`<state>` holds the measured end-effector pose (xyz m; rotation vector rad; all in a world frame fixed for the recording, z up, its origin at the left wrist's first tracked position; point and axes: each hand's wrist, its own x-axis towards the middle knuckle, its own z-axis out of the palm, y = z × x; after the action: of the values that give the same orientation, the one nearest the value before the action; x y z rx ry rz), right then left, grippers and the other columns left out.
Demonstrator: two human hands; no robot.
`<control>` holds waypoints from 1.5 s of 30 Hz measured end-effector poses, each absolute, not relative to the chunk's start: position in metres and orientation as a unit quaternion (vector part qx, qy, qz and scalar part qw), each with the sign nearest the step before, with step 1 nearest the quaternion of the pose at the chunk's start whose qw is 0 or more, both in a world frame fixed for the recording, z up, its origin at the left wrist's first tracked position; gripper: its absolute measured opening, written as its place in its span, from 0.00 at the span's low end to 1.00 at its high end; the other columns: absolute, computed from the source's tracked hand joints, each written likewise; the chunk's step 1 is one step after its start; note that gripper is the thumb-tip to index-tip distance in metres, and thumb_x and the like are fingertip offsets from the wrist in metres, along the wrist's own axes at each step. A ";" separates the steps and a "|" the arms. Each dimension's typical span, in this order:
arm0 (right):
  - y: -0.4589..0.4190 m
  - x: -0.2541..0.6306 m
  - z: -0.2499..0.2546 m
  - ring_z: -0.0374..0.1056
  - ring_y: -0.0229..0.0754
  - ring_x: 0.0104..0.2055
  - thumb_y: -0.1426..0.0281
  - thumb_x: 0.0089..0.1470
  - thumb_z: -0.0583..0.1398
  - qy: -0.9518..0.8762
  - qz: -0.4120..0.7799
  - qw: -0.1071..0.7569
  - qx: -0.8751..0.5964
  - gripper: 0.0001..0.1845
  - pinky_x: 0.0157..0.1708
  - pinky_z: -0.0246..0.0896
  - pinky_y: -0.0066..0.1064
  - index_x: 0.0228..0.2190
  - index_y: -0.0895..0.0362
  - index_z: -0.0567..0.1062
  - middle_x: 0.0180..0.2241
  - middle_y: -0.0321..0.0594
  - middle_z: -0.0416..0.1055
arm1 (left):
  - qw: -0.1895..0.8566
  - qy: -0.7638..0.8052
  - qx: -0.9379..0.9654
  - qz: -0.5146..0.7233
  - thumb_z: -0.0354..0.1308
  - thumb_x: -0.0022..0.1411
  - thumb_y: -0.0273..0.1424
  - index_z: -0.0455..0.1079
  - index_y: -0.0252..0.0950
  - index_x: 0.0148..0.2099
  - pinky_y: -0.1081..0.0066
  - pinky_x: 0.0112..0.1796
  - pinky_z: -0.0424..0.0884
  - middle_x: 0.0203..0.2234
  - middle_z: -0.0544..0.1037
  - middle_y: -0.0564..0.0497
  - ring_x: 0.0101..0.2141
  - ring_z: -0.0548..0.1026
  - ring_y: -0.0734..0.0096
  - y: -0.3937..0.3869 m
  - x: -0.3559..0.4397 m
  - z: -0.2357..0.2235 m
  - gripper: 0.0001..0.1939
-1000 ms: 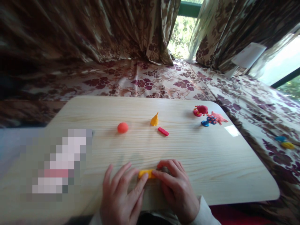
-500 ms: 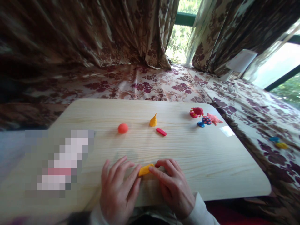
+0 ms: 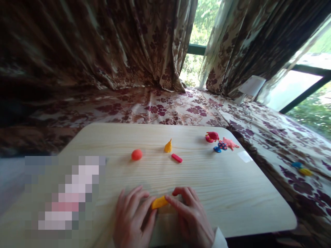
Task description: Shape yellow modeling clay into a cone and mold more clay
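Note:
Both my hands rest at the near edge of a light wooden table (image 3: 232, 193). Between them lies a short orange clay piece (image 3: 159, 202). My left hand (image 3: 133, 217) has its fingers stretched along the clay's left end and presses on it. My right hand (image 3: 190, 215) curls its fingers onto the right end. Farther out on the table sit an orange-red clay ball (image 3: 136, 154), a small yellow clay cone (image 3: 168, 146) and a red clay stick (image 3: 177, 158).
Small clay figures, red (image 3: 212, 136), blue with dots (image 3: 220, 147) and pink (image 3: 230, 143), stand at the table's far right corner. A blurred-out patch (image 3: 66, 196) covers the left side. Floral cloth (image 3: 284, 137) and curtains surround the table; blue and yellow bits (image 3: 301, 168) lie on the cloth.
The view has tilted upward, so table and hands sit lower in the picture. The orange clay piece is now angled, its right end raised. Both hands stay on it.

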<state>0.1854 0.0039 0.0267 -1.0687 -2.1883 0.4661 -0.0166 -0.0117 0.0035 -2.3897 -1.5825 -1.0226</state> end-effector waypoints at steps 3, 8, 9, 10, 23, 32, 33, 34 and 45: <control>0.003 0.183 0.028 0.60 0.46 0.39 0.82 0.49 0.50 -0.845 0.168 0.310 -0.402 0.27 0.35 0.61 0.37 0.48 0.52 0.71 0.39 0.44 0.62 | 0.023 -0.540 -0.763 -0.354 0.55 0.58 0.26 0.73 0.42 0.43 0.51 0.55 0.52 0.37 0.75 0.48 0.47 0.69 0.59 -0.013 -0.013 0.004 0.11; 0.003 0.181 0.026 0.60 0.46 0.40 0.81 0.51 0.51 -0.852 0.142 0.307 -0.400 0.26 0.35 0.62 0.38 0.50 0.53 0.70 0.40 0.45 0.63 | 0.018 -0.543 -0.760 -0.358 0.56 0.57 0.27 0.72 0.41 0.43 0.52 0.55 0.53 0.37 0.75 0.47 0.47 0.69 0.59 -0.013 -0.014 0.003 0.11; 0.003 0.181 0.025 0.60 0.46 0.41 0.81 0.51 0.51 -0.854 0.133 0.308 -0.397 0.26 0.36 0.63 0.39 0.51 0.53 0.69 0.41 0.46 0.63 | 0.019 -0.541 -0.761 -0.357 0.56 0.57 0.27 0.72 0.41 0.42 0.53 0.55 0.53 0.37 0.75 0.48 0.47 0.69 0.59 -0.013 -0.014 0.002 0.11; 0.003 0.180 0.024 0.60 0.47 0.43 0.80 0.51 0.51 -0.857 0.122 0.309 -0.394 0.26 0.37 0.63 0.39 0.51 0.52 0.68 0.42 0.46 0.63 | 0.018 -0.541 -0.762 -0.357 0.56 0.57 0.26 0.72 0.41 0.42 0.53 0.55 0.53 0.37 0.75 0.48 0.47 0.69 0.59 -0.013 -0.015 0.002 0.10; 0.006 0.162 0.036 0.60 0.48 0.50 0.77 0.59 0.50 -0.864 0.043 0.336 -0.373 0.18 0.43 0.62 0.43 0.45 0.51 0.73 0.41 0.45 0.68 | -0.021 -0.563 -0.733 -0.381 0.55 0.59 0.29 0.73 0.42 0.40 0.53 0.55 0.52 0.37 0.75 0.48 0.46 0.69 0.60 -0.013 -0.012 0.001 0.07; 0.008 0.157 0.036 0.61 0.48 0.50 0.74 0.59 0.53 -0.870 0.050 0.328 -0.366 0.15 0.45 0.61 0.42 0.44 0.51 0.74 0.40 0.45 0.70 | -0.044 -0.581 -0.712 -0.393 0.54 0.58 0.30 0.73 0.42 0.38 0.51 0.57 0.49 0.36 0.76 0.49 0.46 0.70 0.59 -0.015 -0.007 0.001 0.08; 0.008 0.157 0.036 0.61 0.48 0.50 0.74 0.59 0.53 -0.872 0.051 0.323 -0.364 0.14 0.45 0.61 0.42 0.44 0.52 0.74 0.40 0.45 0.70 | -0.043 -0.582 -0.711 -0.392 0.54 0.58 0.29 0.74 0.42 0.38 0.51 0.57 0.48 0.36 0.76 0.49 0.46 0.70 0.59 -0.015 -0.007 0.002 0.08; 0.008 0.157 0.036 0.61 0.48 0.50 0.73 0.59 0.54 -0.874 0.054 0.317 -0.363 0.13 0.45 0.61 0.42 0.43 0.52 0.74 0.40 0.44 0.70 | -0.043 -0.584 -0.710 -0.392 0.54 0.58 0.29 0.74 0.42 0.38 0.51 0.57 0.48 0.36 0.76 0.49 0.46 0.70 0.60 -0.015 -0.007 0.002 0.08; 0.006 0.167 0.037 0.61 0.46 0.50 0.81 0.57 0.48 -0.858 0.032 0.327 -0.394 0.21 0.44 0.61 0.42 0.43 0.51 0.74 0.40 0.44 0.69 | -0.008 -0.564 -0.749 -0.346 0.58 0.57 0.32 0.73 0.43 0.40 0.56 0.57 0.48 0.36 0.76 0.51 0.44 0.73 0.62 -0.013 -0.014 0.005 0.07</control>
<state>0.1667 0.0057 0.0373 -1.0325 -2.2471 0.0827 -0.0137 -0.0128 0.0049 -2.3666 -1.7820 -1.0929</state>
